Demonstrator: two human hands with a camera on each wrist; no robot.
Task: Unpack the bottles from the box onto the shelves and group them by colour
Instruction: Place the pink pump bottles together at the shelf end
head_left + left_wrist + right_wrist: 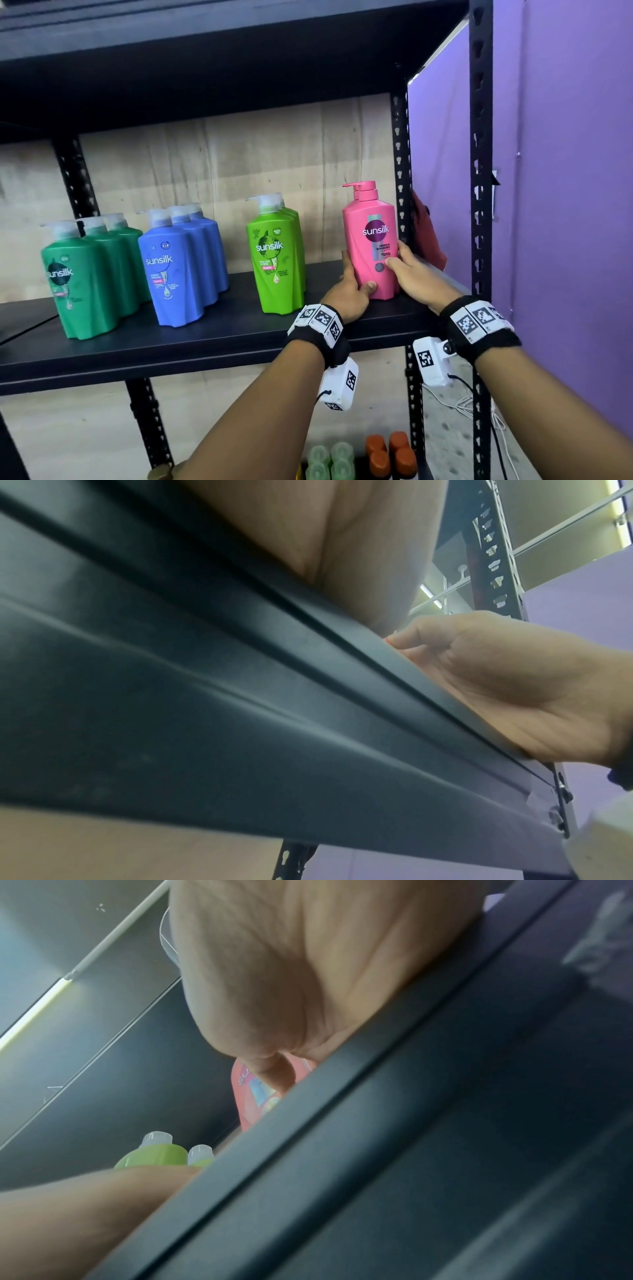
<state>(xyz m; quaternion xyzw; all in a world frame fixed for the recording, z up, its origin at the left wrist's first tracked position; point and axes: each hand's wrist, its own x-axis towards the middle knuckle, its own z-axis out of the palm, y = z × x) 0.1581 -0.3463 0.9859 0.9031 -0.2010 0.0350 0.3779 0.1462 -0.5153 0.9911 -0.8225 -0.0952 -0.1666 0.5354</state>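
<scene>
A pink Sunsilk pump bottle [371,240] stands upright at the right end of the black shelf [222,329], and a second pink pump top shows just behind it. My left hand [349,286] grips its lower left side, thumb across the front. My right hand [407,270] grips its right side, thumb on the label. Light green bottles [277,257] stand left of it, then three blue bottles [178,270], then three dark green bottles [82,281]. In the right wrist view my right hand [291,974] covers the pink bottle [250,1096], with light green bottles [154,1156] beyond.
Black slotted uprights [481,171] frame the shelf's right end against a purple wall. A red object [428,236] hangs behind the inner upright. Pale green caps [329,459] and orange caps [390,452] show below. Bare shelf board lies in front of the bottles.
</scene>
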